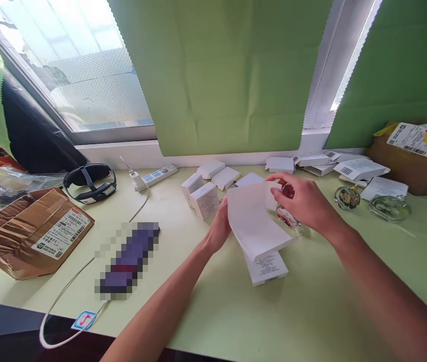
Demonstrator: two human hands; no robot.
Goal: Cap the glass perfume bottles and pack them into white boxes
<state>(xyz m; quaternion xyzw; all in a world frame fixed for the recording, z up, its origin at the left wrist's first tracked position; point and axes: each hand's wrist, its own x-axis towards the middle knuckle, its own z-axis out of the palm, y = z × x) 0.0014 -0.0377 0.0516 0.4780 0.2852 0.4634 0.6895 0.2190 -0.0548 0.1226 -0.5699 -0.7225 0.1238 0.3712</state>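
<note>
My left hand (219,229) grips the left edge of a flat white carton blank (253,221), held tilted above the pale green table (311,301). My right hand (304,201) pinches the blank's top right corner. Under the blank lies a white printed box (268,269). A small round glass item (286,217) sits just below my right hand, partly hidden by it.
Small white boxes (203,198) and flat blanks (360,168) lie along the window side. Two glass dishes (389,206) stand right. Brown cartons (32,231) sit at left and far right (413,156). A power strip (156,176), a black headband device (90,182) and a white cable (62,296) are left.
</note>
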